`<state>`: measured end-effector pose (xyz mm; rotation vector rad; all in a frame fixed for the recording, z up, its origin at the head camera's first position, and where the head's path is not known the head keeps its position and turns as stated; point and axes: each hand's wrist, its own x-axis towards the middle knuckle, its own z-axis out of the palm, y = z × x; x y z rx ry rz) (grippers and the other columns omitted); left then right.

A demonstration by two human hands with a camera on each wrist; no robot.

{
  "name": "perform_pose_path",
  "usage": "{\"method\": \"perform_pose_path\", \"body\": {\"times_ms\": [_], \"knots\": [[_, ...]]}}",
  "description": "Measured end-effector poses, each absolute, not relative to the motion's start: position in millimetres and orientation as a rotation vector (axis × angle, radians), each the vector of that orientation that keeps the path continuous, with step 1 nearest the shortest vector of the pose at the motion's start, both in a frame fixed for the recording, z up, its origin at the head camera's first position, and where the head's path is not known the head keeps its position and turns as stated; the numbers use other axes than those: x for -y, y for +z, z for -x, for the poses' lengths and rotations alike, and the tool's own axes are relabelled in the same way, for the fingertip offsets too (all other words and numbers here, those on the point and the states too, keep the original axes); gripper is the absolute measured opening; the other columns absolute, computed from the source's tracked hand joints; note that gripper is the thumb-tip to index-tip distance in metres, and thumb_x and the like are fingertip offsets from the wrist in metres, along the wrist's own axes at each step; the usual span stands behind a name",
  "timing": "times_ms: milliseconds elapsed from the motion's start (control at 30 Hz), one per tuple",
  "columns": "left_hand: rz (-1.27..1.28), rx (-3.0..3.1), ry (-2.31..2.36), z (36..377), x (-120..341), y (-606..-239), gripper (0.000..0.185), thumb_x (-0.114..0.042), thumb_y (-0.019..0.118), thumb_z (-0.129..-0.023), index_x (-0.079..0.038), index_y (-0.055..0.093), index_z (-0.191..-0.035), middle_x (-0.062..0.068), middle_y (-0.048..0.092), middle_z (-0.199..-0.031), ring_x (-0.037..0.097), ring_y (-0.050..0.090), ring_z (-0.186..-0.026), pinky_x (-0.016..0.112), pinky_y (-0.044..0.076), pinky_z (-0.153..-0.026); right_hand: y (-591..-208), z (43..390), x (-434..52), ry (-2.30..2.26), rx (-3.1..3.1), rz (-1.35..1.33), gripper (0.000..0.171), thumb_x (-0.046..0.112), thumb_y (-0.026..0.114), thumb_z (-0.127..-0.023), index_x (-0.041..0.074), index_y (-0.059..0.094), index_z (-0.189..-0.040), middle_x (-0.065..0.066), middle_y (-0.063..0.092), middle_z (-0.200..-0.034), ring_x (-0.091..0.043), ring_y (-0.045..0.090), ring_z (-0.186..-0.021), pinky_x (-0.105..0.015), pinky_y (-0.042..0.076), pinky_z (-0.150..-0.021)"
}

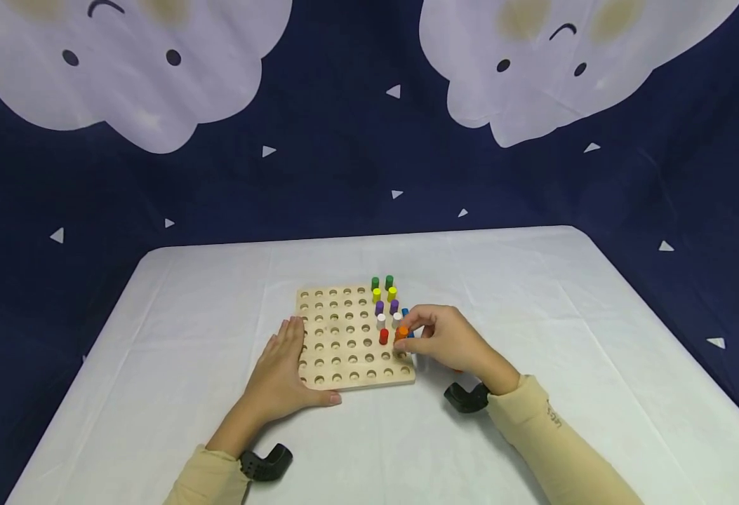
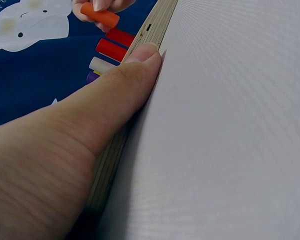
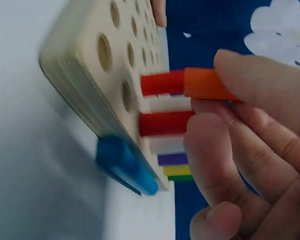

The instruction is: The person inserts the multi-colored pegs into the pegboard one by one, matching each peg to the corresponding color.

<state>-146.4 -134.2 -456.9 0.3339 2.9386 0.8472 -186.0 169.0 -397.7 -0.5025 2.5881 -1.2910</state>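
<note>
A wooden pegboard [image 1: 350, 351] with rows of round holes lies on the table. My left hand [image 1: 281, 379] rests along its left side, fingers straight, the thumb against the front edge. In the right wrist view, my right hand [image 3: 260, 130] pinches an orange peg [image 3: 205, 83] between thumb and fingers, above the board's right part. Two red pegs [image 3: 165, 123] stand in the board close to it. Behind them, pairs of white [image 1: 380, 322], purple [image 1: 379, 307], yellow [image 1: 377, 295] and green pegs [image 1: 375, 283] stand upright.
Blue pegs [image 3: 125, 162] lie on the table beside the board's right edge, partly hidden by the right hand in the head view. A small orange-red piece [image 1: 458, 370] shows under the right wrist. A white cloth [image 1: 186, 351] covers the table; a dark blue patterned cloth [image 1: 344, 196] hangs behind.
</note>
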Motion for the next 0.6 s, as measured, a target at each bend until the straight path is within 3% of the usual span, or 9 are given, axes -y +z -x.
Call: {"method": "perform_pose_path", "body": {"times_ms": [200, 400, 600], "knots": [[-0.335, -2.944, 0.839, 147, 135, -457, 0.155, -0.083, 0.077, -0.05, 0.001, 0.004, -0.158, 0.018, 0.003, -0.167, 0.034, 0.002, -0.156, 0.053, 0.008, -0.126, -404, 180, -155, -1.302, -2.586, 0.563, 0.015, 0.024, 0.083, -0.081, 0.024, 0.072, -0.09, 0.008, 0.072, -0.088, -0.013, 0.055, -0.055, -0.025, 0.049, -0.049], [-0.328, -2.941, 0.84, 147, 134, -456, 0.155, -0.082, 0.078, -0.05, 0.001, 0.004, -0.158, 0.018, 0.003, -0.167, 0.034, 0.003, -0.156, 0.053, 0.008, -0.126, -412, 178, -148, -1.236, -2.618, 0.633, 0.014, 0.022, 0.083, -0.081, 0.023, 0.073, -0.09, 0.012, 0.072, -0.085, -0.012, 0.061, -0.067, -0.023, 0.05, -0.056], [-0.333, -2.939, 0.838, 147, 134, -456, 0.155, -0.082, 0.078, -0.051, 0.001, 0.004, -0.158, 0.018, 0.003, -0.167, 0.034, 0.003, -0.156, 0.052, 0.008, -0.126, -415, 176, -145, -1.131, -2.685, 0.665, 0.015, 0.022, 0.083, -0.08, 0.023, 0.073, -0.091, 0.015, 0.073, -0.086, -0.003, 0.065, -0.074, -0.021, 0.052, -0.064]]}}
